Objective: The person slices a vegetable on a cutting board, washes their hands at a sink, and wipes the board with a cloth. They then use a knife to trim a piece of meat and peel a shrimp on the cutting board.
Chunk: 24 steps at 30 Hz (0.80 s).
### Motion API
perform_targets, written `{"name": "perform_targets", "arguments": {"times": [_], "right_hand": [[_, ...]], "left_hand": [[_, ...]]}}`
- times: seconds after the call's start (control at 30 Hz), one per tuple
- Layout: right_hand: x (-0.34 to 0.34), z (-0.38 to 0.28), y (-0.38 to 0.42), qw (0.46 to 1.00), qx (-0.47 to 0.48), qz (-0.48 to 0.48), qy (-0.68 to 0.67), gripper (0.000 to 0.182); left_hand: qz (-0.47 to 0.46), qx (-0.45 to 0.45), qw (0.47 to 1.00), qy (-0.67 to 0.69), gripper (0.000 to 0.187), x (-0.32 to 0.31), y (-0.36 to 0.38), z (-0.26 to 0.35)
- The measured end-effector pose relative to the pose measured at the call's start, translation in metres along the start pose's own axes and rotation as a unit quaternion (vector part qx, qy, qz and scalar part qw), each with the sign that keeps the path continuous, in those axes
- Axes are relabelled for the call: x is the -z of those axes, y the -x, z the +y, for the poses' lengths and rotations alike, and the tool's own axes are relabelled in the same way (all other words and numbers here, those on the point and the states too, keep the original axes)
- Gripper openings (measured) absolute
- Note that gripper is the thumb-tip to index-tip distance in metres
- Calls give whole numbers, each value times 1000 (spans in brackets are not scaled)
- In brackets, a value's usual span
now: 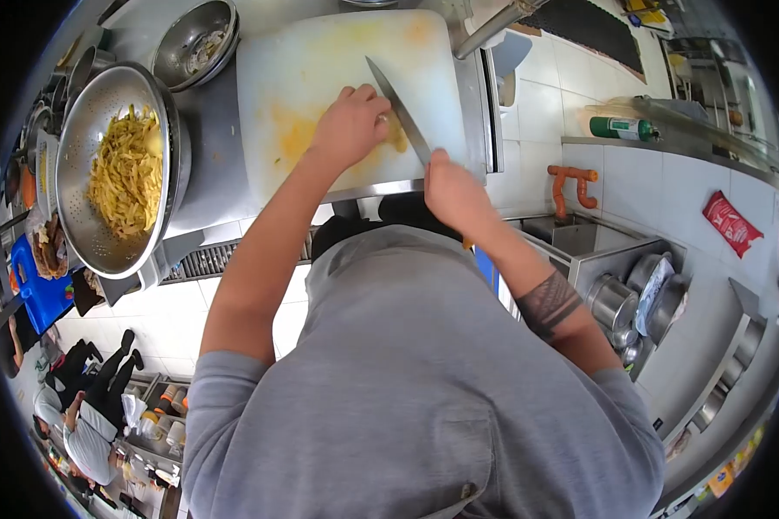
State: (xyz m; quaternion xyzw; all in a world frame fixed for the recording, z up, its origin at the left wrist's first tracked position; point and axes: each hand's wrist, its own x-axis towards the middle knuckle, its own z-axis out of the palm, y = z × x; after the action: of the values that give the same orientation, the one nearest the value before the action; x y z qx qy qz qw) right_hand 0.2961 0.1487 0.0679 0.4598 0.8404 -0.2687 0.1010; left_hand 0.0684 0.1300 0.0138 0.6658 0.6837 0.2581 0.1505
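My right hand [454, 195] is wrapped round the handle of a kitchen knife [398, 102], whose long blade points away over the white cutting board [273, 60]. My left hand [352, 125] lies just left of the blade, its fingers curled over a yellowish piece of food [396, 137] that is partly hidden. Wet yellow-orange stains mark the board around it. To the left, a metal colander [76, 173] holds many yellow-green cut strips [128, 177]. Behind it sits a metal bowl [171, 56] with pale scraps inside.
A metal counter [215, 147] carries the board. At right are a green bottle [621, 129] on a ledge, orange pipes [571, 186] and stacked metal pots [612, 301]. A blue crate [39, 290] stands at left. Another person [91, 445] is at lower left.
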Motion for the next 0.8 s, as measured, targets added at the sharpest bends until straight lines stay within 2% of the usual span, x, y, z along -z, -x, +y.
{"name": "perform_targets", "arguments": {"times": [0.07, 0.13, 0.17, 0.23, 0.33, 0.4, 0.47, 0.53, 0.57, 0.63, 0.73, 0.8], "right_hand": [[25, -12, -9, 998, 25, 4, 52, 20], [46, -34, 9, 996, 18, -10, 88, 20], [45, -41, 24, 996, 3, -20, 86, 19], [18, -39, 35, 998, -27, -19, 58, 19], [-16, -26, 16, 999, -20, 28, 30, 20], [5, -35, 12, 999, -14, 30, 28, 21], [42, -56, 17, 997, -5, -21, 69, 22], [22, -54, 24, 995, -27, -41, 83, 22], [-10, -40, 21, 997, -45, -23, 53, 22], [-19, -41, 15, 998, -56, 17, 15, 21], [30, -54, 4, 999, -16, -21, 45, 21], [36, -59, 18, 998, -13, -32, 53, 22]], "left_hand": [[-17, -11, 1000, -5, 23, 2, 1, 0], [49, -103, 993, -33, 22, 2, -2, -3], [49, -106, 993, -31, 22, 1, -3, -5], [-11, -88, 996, -18, 20, -4, -3, -9], [-27, -72, 997, 8, 19, -1, -2, -10], [-36, -73, 997, 10, 18, 2, 0, -8], [-32, -79, 996, 9, 17, 5, -8, -10], [-41, -63, 997, 30, 17, 3, -4, -12], [-41, -61, 997, 33, 17, 2, -4, -13], [-42, -63, 997, 33, 17, 2, -4, -12], [-39, -57, 996, 50, 16, 5, -4, -12], [-41, -55, 996, 48, 16, 6, -6, -14]]}}
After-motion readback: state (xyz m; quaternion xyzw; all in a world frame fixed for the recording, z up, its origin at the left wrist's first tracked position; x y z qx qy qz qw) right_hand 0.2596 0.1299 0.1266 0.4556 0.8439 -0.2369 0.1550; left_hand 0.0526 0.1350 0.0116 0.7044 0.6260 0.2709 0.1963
